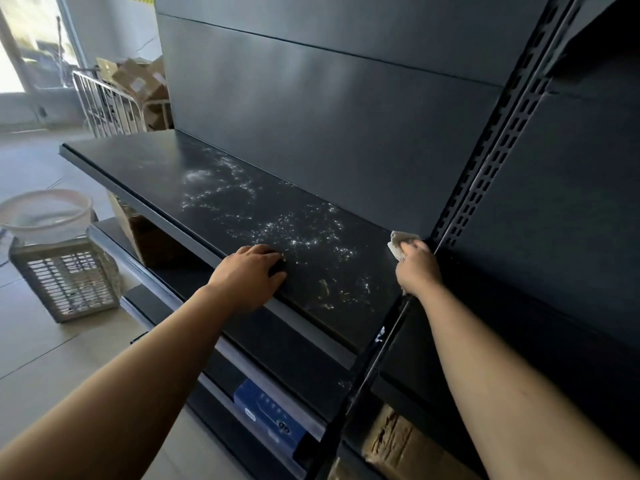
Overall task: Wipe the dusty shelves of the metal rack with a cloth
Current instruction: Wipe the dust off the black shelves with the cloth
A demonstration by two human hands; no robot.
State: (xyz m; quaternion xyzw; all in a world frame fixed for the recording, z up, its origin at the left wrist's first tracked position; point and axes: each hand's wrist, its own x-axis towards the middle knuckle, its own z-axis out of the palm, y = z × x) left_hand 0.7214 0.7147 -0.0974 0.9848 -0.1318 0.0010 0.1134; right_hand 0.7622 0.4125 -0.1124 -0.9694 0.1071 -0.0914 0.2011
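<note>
Dusty black metal shelf (180, 174), crumpled cloth (398, 242) gripped

Daylight floods from the window (20, 46) upper left — rack (346, 116) dim, edges warped.

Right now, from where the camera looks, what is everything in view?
metal rack: one, dark grey, middle and right
dusty shelf: one, black with whitish specks, centre
cloth: one, pale, shelf's back right corner
tub: one, whitish, on the crate
slotted crate: one, grey-beige, floor at left
blue box: one, lower shelf
brown carton: one, bottom right, low in the rack
railing: one, silvery, far left
cardboard boxes: several, brown, behind the railing
left hand: one, rests on the shelf's front edge
right hand: one, holds the cloth
</note>
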